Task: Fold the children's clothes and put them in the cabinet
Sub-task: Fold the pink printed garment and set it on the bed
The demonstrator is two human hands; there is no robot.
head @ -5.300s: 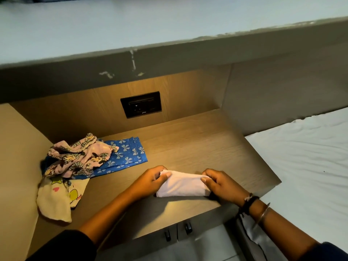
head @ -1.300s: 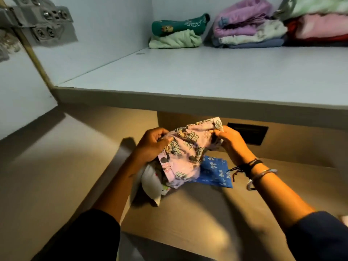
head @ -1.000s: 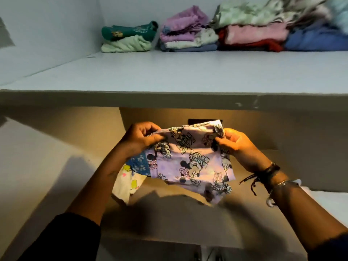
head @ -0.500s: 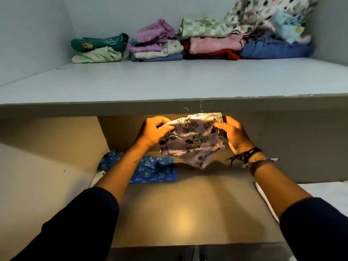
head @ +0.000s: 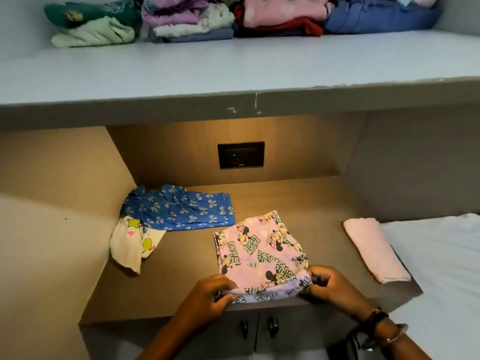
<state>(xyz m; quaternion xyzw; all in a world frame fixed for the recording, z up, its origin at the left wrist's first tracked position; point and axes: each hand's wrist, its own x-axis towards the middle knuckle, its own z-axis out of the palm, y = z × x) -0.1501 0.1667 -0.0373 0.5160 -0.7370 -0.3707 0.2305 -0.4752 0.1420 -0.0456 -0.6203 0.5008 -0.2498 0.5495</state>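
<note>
both hands pinch the near hem of the pink cartoon-print shorts (head: 259, 252), left hand (head: 210, 294) and right hand (head: 328, 285) with fingers curled onto the cloth at its two near corners. the shorts lie flat on the wooden counter (head: 311, 203), hem at the front edge, bare wood beyond and to the right up to the folded pink cloth (head: 374, 249). both forearms reach up from below, knuckles up.
</note>
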